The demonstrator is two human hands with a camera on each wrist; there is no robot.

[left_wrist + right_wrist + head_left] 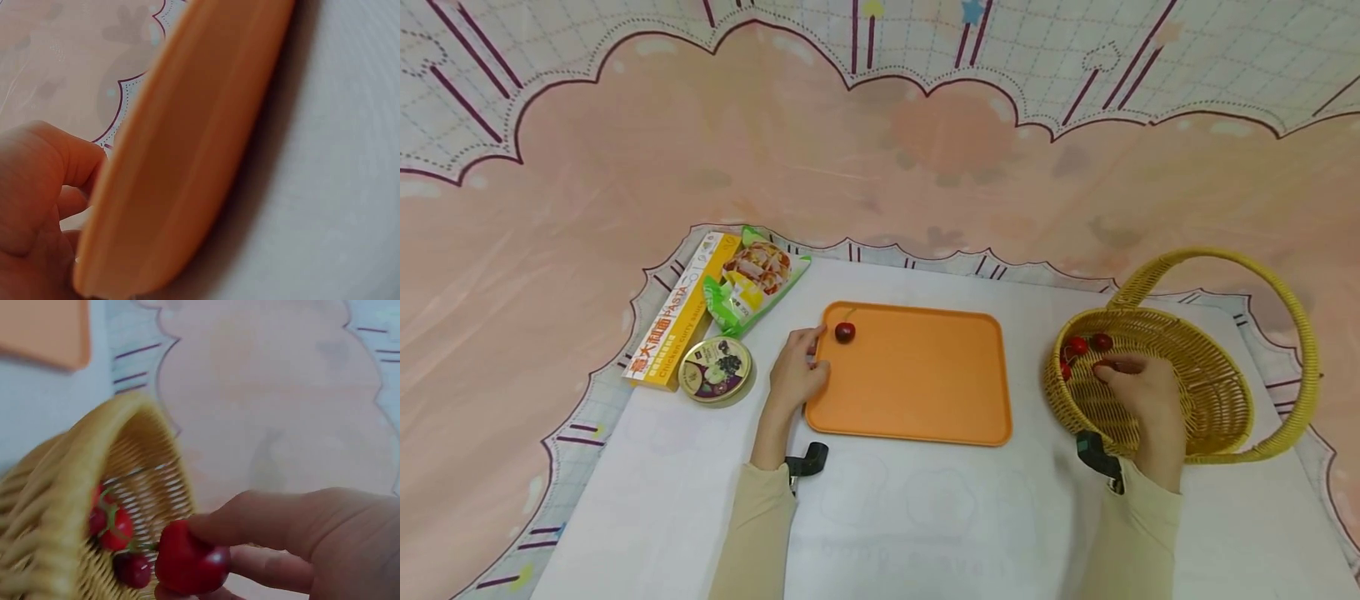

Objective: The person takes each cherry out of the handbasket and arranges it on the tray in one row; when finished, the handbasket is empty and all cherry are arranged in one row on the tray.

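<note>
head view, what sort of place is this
Perhaps a staged tabletop set-up: a plain white tabletop backed by a peach cloud-patterned sheet, with a rectangular orange plastic-looking tray set out on it.

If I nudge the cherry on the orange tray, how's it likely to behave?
The cherry would probably roll easily, since it looks round, though its thin stem may make the path uneven. It could also prove slippery to pinch, as it looks smooth. A gentle nudge likely won't send it off the orange tray, given the raised rim.
</note>
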